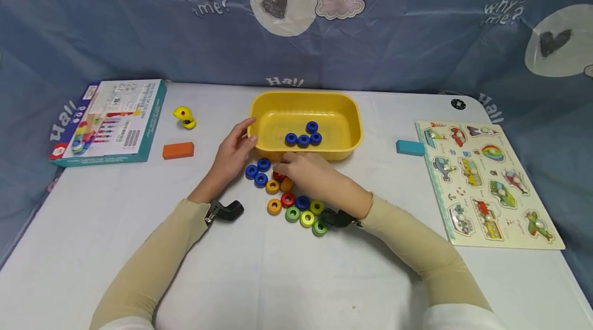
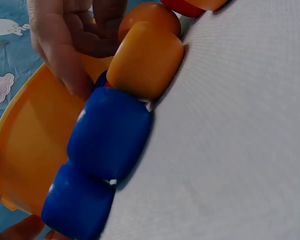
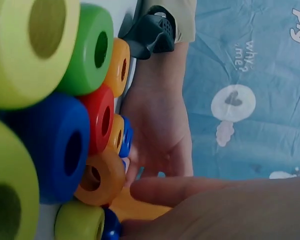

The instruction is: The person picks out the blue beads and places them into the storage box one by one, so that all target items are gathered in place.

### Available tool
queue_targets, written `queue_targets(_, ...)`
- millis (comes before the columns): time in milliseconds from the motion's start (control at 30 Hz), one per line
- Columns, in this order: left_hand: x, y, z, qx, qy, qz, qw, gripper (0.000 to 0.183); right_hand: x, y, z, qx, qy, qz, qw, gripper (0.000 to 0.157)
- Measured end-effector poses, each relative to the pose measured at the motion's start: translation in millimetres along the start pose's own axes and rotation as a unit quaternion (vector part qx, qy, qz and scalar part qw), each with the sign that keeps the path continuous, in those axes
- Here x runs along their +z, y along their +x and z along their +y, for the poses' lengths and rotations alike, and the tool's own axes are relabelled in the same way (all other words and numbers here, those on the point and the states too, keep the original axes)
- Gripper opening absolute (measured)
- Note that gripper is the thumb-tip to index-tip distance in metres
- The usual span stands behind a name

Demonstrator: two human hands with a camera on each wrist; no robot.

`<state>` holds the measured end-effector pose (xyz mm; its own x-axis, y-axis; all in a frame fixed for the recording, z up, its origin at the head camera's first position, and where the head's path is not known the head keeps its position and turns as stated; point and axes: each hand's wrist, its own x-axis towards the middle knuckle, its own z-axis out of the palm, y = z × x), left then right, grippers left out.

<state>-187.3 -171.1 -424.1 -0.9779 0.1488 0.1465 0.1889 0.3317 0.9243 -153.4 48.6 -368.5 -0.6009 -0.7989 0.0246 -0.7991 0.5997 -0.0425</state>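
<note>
A blue printed cloth (image 1: 417, 36) hangs behind everything, and before it stretches the white table (image 1: 222, 278). On the right of the table a puzzle board (image 1: 483, 191) lies flat, its pieces mostly vehicles. At the far left sits a flat box (image 1: 111, 119) with coloured rings printed on its top. In the middle, toward the back, stands the yellow tub (image 1: 333, 155), upright.

Two hands work at the tub. The left hand (image 1: 233, 150) has thumb and fingers lightly bent on the rim at its left end, holding it there. The right hand (image 1: 308, 173) is just in front of the near wall, fingers bent down over a red ring (image 1: 278, 178); whether they have hold of it, I cannot tell.

A teal block (image 1: 410, 148) lies at the board's left edge and an orange block (image 1: 178, 150) near the box. Behind the orange block is a small yellow toy (image 1: 185, 116) with a red spot. A black disc (image 1: 458, 104) lies at the back right.

Smallest are the rings: four blue rings (image 1: 298, 140) grouped inside the tub, three blue ones (image 1: 256, 181) in front of it by the left hand, and a loose spread of orange, red, blue, green and yellow rings (image 1: 303, 220) running toward the right wrist
</note>
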Motion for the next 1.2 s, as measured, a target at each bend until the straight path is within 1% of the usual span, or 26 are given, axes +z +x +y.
queue_targets(67, -0.3, -0.1, 0.2, 0.004, 0.002, 0.001, 1.0, 0.048, -0.7, -0.5, -1.4, 0.011, -0.013, -0.005, 1.0, 0.038)
queue_targets(233, 0.0, 0.1, -0.3, 0.008, 0.002, -0.001, 1.0, 0.049, -1.1, -1.8, -5.2, 0.023, -0.043, -0.014, 0.999, 0.027)
queue_targets(300, 0.1, 0.2, -0.9, 0.01, -0.001, -0.002, 1.0, 0.049, 0.0, -1.7, -5.8, 0.024, -0.051, -0.013, 0.998, 0.023)
queue_targets(367, 0.0, -0.2, 0.7, 0.006, -0.004, -0.004, 1.0, 0.049, 0.3, -1.5, -6.2, 0.026, -0.05, -0.017, 0.998, 0.022)
queue_targets(433, 0.0, -1.9, 6.4, 0.0, -0.004, -0.007, 1.0, 0.049, 0.2, -1.4, -6.6, 0.033, -0.037, -0.029, 0.998, 0.022)
queue_targets(533, -0.3, -6.7, 20.8, -0.009, 0.0, -0.011, 0.9999, 0.049, -0.6, -1.5, -7.4, 0.051, 0.007, -0.052, 0.997, 0.021)
queue_targets(600, -0.7, -9.8, 30.3, -0.009, 0.003, -0.012, 0.9999, 0.049, -0.7, -1.0, -7.4, 0.063, 0.036, -0.058, 0.996, 0.021)
queue_targets(667, -1.0, -12.0, 36.7, -0.009, 0.006, -0.013, 0.9999, 0.049, -0.3, -0.2, -6.6, 0.067, 0.057, -0.056, 0.995, 0.021)
queue_targets(800, -1.6, -13.5, 41.5, -0.012, 0.006, -0.013, 0.9998, 0.048, 0.0, 0.8, -3.1, 0.053, 0.068, -0.046, 0.995, 0.019)
queue_targets(933, -1.8, -12.7, 39.2, -0.011, 0.002, -0.014, 0.9998, 0.048, -3.2, -1.4, 1.1, 0.034, 0.077, -0.035, 0.996, 0.021)
queue_targets(1033, -1.4, -11.3, 35.4, -0.007, 0.0, -0.016, 0.9999, 0.049, -10.3, -4.4, 3.8, 0.018, 0.101, -0.011, 0.995, 0.022)
queue_targets(1200, -1.1, -4.1, 12.1, -0.006, -0.006, -0.011, 0.9999, 0.049, -28.5, -8.5, 12.8, -0.006, 0.15, 0.051, 0.987, 0.02)
